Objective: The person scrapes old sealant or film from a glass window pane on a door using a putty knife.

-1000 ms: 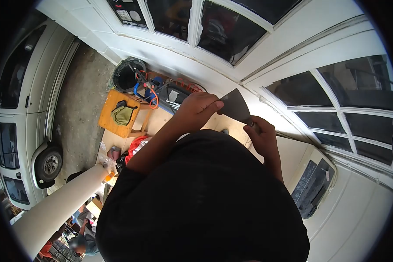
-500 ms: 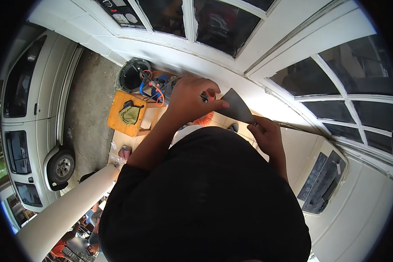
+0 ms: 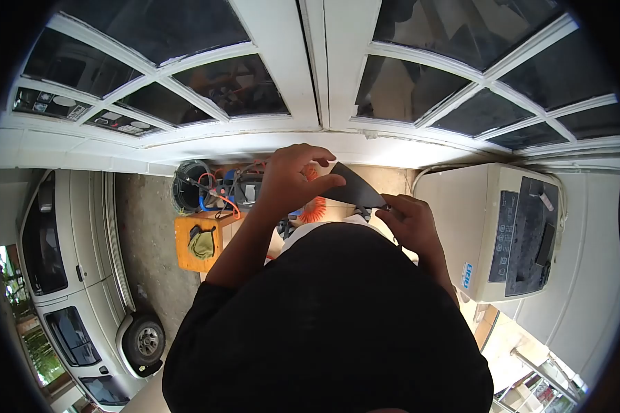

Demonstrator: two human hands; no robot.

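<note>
A dark grey sheet (image 3: 355,190), which looks like a piece of sandpaper, is stretched between my two hands in front of my body. My left hand (image 3: 289,180) has its thumb laid over the sheet's left part, the index finger curled above it; the other fingertips are hidden. At the lower right corner, my right hand (image 3: 410,221) pinches the sheet between thumb and fingers. Behind the sheet and my left hand shows an orange coiled hose (image 3: 314,206).
White doors with dark panes (image 3: 234,86) rise ahead. At right stands a washing machine (image 3: 455,206). A wooden stool (image 3: 186,258) bearing a green cloth item (image 3: 201,242), a black bucket (image 3: 181,189) and a silver vehicle (image 3: 83,241) are at left.
The view has turned right and levelled, bringing the doors and washing machine more fully into sight. Both hands keep hold of the sheet, which now appears narrower and more tilted.
</note>
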